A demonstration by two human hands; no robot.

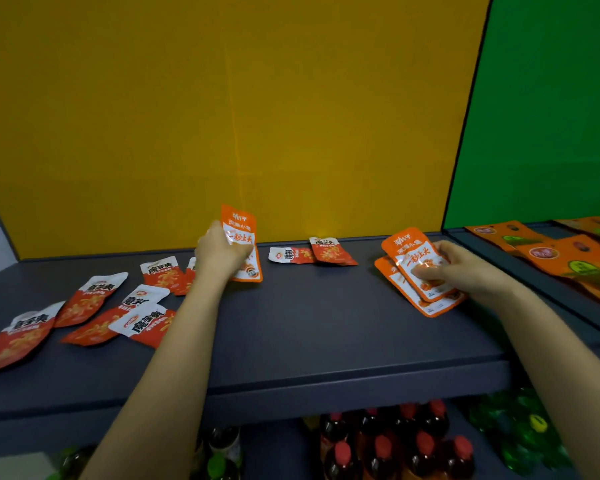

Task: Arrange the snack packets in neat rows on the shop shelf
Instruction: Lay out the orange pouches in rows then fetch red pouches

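Left hand (222,252) gripped one packet (240,233), right hand (465,268) pinched two packets (418,271); red packets (94,303) lay scattered on shelf (309,327), no rows yet.

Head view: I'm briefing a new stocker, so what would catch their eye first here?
The yellow wall behind the shelf dominates. Mid-shelf, the left hand holds an orange packet upright; at right, the right hand grips an orange stack. Red packets lie scattered at left.
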